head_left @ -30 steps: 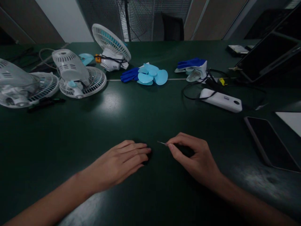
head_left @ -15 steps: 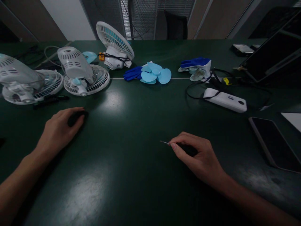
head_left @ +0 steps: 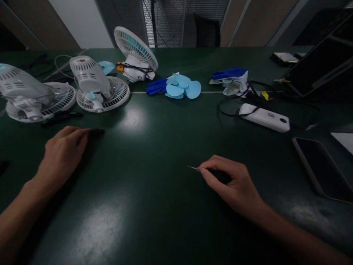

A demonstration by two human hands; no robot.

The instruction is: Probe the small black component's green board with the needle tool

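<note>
Thin metal piece, tip protruding (leftward) from right fingertips

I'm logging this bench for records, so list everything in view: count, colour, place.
Table: one, dark green, foreground
Fans: three, white, left
Fan blade: one, light blue, back centre
Light-blue piece: one, behind middle fan
Gloves: two bundles, blue/white, back centre and right
Cables: several, black/grey, back
Orange piece: one, upright fan
Yellow piece: one, right
Oblong device: one, white, right
Phone-like slab: one, dark, right
Sheet: one, white, right edge
Small boxes: two, pale-topped, back right
Panel: one, black, upper right
Chair: one, black, behind
Metal piece: one, silvery, right fingertips
Hands: two, bare, left and right
</note>
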